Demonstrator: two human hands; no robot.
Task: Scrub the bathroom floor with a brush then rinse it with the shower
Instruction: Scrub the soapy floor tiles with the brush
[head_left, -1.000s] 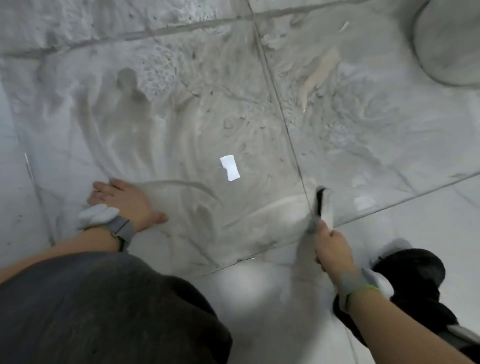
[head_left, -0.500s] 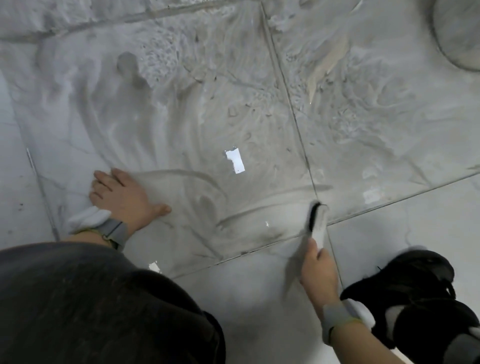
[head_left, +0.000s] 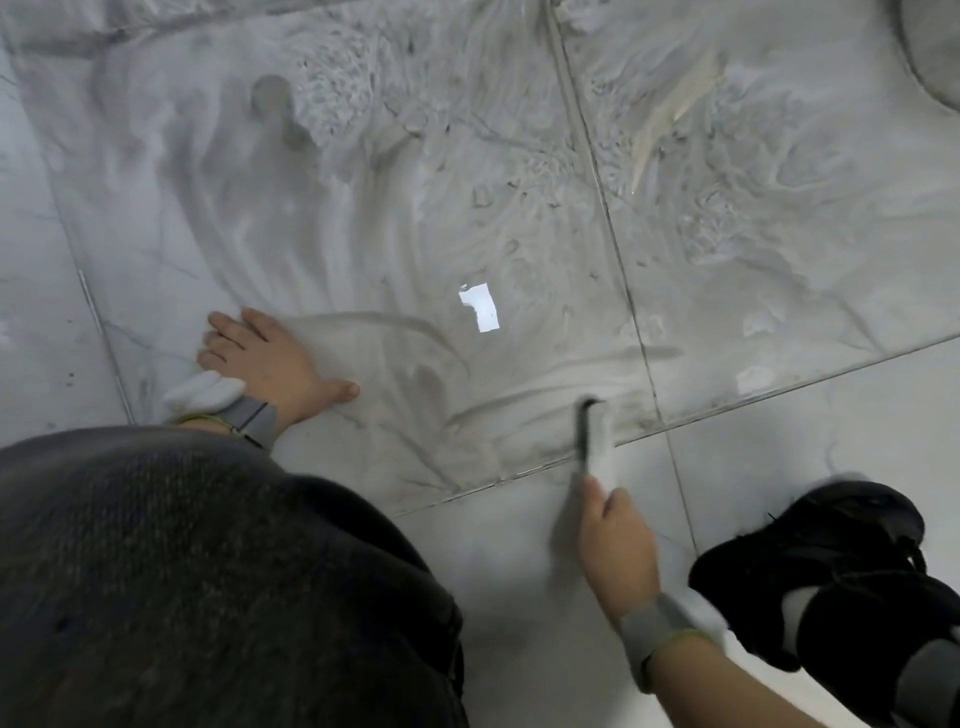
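The grey marble tile floor (head_left: 363, 234) is covered in soapy grey foam with curved scrub streaks. My right hand (head_left: 615, 551) grips the handle of a scrub brush (head_left: 589, 431), whose black and white head rests on the wet tile near a grout line, blurred by motion. My left hand (head_left: 270, 358) lies flat on the floor at the left, fingers spread and thumb out, bearing on the tile. Both wrists wear grey bands.
My dark-clothed knee (head_left: 208, 582) fills the lower left. A black shoe (head_left: 841, 571) stands on the dry tile at the lower right. A rounded pale fixture base (head_left: 935, 47) shows at the top right corner. A bright light reflection (head_left: 480, 306) sits mid-floor.
My right hand has drawn the brush back toward me and slightly left along the tile, leaving a fresh streak. My left hand has stayed planted on the floor.
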